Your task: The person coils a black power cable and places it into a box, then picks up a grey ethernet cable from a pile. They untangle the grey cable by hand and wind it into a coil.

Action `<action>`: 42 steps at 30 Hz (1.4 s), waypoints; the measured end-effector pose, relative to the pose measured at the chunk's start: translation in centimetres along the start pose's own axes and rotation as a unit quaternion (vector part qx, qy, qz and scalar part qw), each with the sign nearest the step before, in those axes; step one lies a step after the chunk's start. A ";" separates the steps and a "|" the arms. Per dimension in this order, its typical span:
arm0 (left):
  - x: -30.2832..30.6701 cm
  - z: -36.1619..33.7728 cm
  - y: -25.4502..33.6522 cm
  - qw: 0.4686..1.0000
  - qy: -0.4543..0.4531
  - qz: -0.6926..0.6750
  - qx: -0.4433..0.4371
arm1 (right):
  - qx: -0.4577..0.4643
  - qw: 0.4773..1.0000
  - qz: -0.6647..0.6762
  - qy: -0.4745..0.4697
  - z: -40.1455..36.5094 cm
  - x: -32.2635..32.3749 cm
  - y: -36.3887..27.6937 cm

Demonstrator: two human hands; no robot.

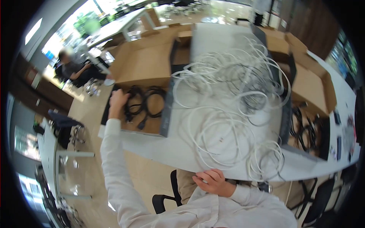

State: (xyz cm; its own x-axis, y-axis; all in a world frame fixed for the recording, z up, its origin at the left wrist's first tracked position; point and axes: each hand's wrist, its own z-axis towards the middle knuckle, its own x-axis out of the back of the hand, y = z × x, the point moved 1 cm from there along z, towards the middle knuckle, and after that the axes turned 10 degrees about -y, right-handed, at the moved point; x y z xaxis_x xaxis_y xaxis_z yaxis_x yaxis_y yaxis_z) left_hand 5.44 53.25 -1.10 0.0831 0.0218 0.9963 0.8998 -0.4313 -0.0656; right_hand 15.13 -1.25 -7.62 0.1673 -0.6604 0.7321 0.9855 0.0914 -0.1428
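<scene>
The fingers of my left hand are bent down at the left end of a bunch of coiled black cables. They touch the nearest coil, but I cannot tell whether they are closed on it or just resting there. The coils lie side by side in the bottom of an open cardboard box at the left end of the table, and my left arm stretches out long in a pale sleeve to reach them.

The fingers of my right hand are curled in, closed like a loose fist, close to my body at the table's near edge. I cannot tell if a cable is between them. Just above that hand a tangle of white cables spreads in loose loops, some hanging over the near edge. Most of the tangle lies in a wide grey tray with dark walls, between the left box and a second cardboard box on the right. That one holds more black cables.

Under me is a black office chair. Far off to the left, well apart from my table, another person sits at a desk.
</scene>
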 end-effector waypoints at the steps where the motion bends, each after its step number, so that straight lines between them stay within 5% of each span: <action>1: 1.4 -1.7 1.5 0.999 0.027 0.016 -0.013 | 0.004 1.000 -0.003 -0.010 0.0 0.2 0.2; 3: 4.6 -6.1 5.7 0.982 0.147 -0.011 -0.114 | 0.013 1.000 0.009 -0.009 0.0 0.3 0.2; 10: 10.8 -22.1 25.3 0.843 0.142 -0.183 -0.486 | 0.029 0.987 0.161 -0.007 -0.2 0.9 0.0; 14: 7.9 -32.1 32.6 0.770 0.018 -0.104 -0.630 | 0.058 0.960 0.271 0.033 -0.6 3.1 0.8; 17: 6.2 -36.5 34.9 0.778 -0.161 -0.026 -0.606 | 0.053 0.961 0.260 0.084 -2.2 6.6 0.8; 20: 4.7 -37.8 35.3 0.777 -0.103 -0.047 -0.619 | -0.001 0.974 0.199 0.112 -4.1 11.9 2.0; 23: 2.7 -38.0 35.7 0.697 0.042 -0.036 -0.715 | -0.157 0.980 0.063 0.105 -6.0 16.6 4.6; 26: 0.8 -37.7 35.9 0.603 -0.033 -0.059 -0.795 | -0.353 0.928 -0.058 0.100 -7.0 18.6 7.2; 29: 0.2 -36.9 35.8 0.589 -0.070 -0.086 -0.801 | -0.465 0.882 -0.028 0.067 -7.4 18.5 9.3; 35: -0.7 -34.7 34.9 0.606 -0.079 -0.196 -0.767 | -0.459 0.885 -0.041 -0.062 -10.4 16.5 9.4; 38: -1.6 -32.2 33.6 0.642 -0.081 -0.428 -0.631 | -0.448 0.888 -0.054 -0.093 -9.4 16.7 9.1; 40: -0.4 -31.4 32.3 0.569 -0.269 -0.649 -0.427 | -0.455 0.883 -0.035 -0.110 -9.0 16.7 9.2; 42: 1.8 -29.7 31.5 0.445 -0.289 -0.773 -0.349 | -0.469 0.875 0.013 -0.122 -9.0 16.3 9.4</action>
State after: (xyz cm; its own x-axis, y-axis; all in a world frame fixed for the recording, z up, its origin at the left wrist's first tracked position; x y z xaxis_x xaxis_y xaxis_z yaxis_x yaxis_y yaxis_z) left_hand 21.20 12.89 0.25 -0.1265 0.9196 -0.3720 -0.2621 0.3307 0.9066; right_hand 26.89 -17.81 -3.01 0.3022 -0.4782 0.8246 0.5445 -0.6235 -0.5611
